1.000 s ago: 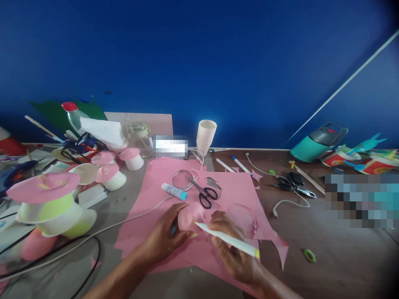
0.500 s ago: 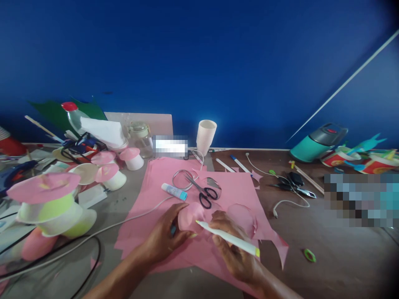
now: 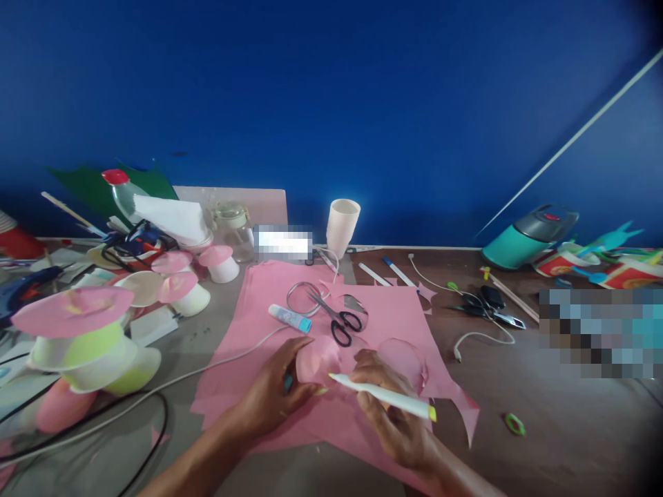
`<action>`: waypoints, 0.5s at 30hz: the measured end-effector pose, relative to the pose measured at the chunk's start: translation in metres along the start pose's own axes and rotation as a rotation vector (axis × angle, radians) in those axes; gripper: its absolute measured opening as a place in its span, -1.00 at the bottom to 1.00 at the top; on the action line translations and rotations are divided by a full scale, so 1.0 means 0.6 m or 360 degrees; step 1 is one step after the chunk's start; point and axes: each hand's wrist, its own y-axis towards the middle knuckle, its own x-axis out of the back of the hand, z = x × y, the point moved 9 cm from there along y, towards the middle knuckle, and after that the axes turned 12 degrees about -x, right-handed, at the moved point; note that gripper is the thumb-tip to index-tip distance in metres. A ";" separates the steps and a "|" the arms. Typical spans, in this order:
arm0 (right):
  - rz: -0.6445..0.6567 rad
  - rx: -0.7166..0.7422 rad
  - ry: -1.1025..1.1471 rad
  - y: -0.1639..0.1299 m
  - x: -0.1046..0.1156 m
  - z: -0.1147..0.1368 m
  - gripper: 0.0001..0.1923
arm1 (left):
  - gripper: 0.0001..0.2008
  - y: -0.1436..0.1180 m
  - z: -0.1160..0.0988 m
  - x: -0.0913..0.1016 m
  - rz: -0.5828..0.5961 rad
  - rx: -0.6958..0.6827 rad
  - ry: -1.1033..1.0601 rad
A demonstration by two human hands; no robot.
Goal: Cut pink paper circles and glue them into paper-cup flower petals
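My left hand (image 3: 282,383) is curled around a pink rounded paper piece (image 3: 317,360); what lies beneath it is mostly hidden by my fingers. A white marker with a yellow tip and yellow end (image 3: 388,395) is gripped in my right hand (image 3: 391,414). Its tip points left, at the lower right edge of the pink piece; I cannot tell if it touches. Both hands are over pink paper sheets (image 3: 259,297). Just beyond them lie black-handled scissors (image 3: 339,324) and a glue stick (image 3: 290,318). A cut in the paper (image 3: 401,362) shows right of my hands.
Paper cups with pink tops (image 3: 77,310) crowd the left, near a glass jar (image 3: 233,231). Stacked white cups (image 3: 342,224) stand by the blue wall. Markers (image 3: 398,271), a cable (image 3: 484,336), dark scissors (image 3: 469,304) and a teal flask (image 3: 518,241) are to the right.
The marker has shifted slightly right and down in my right hand, its tip now a little lower on the pink piece. My left hand has stayed in place.
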 end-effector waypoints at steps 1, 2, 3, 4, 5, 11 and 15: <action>-0.0008 -0.0011 0.0005 0.000 0.001 -0.002 -0.82 | -0.41 0.000 0.000 -0.001 0.0005 -0.0002 -0.0005; -0.0011 -0.0027 0.0010 -0.001 0.001 -0.004 -0.82 | -0.41 0.000 0.000 -0.001 0.0007 -0.0006 -0.0010; -0.0016 -0.0038 0.0019 -0.001 0.001 -0.006 -0.82 | -0.40 0.000 0.000 -0.001 0.0006 -0.0014 -0.0014; -0.0020 -0.0043 0.0031 -0.002 0.002 -0.007 -0.82 | -0.40 0.000 0.000 -0.001 0.0007 -0.0023 -0.0018; -0.0027 -0.0046 0.0045 -0.002 0.002 -0.008 -0.82 | -0.40 0.000 0.000 -0.001 0.0008 -0.0025 -0.0020; -0.0104 -0.0091 0.0113 0.000 0.010 -0.011 -0.79 | -0.42 -0.003 0.002 -0.004 0.0050 -0.0003 -0.0026; -0.0101 -0.0071 0.0152 0.002 0.008 -0.011 -0.78 | -0.42 -0.005 0.005 -0.004 0.0049 -0.0011 -0.0029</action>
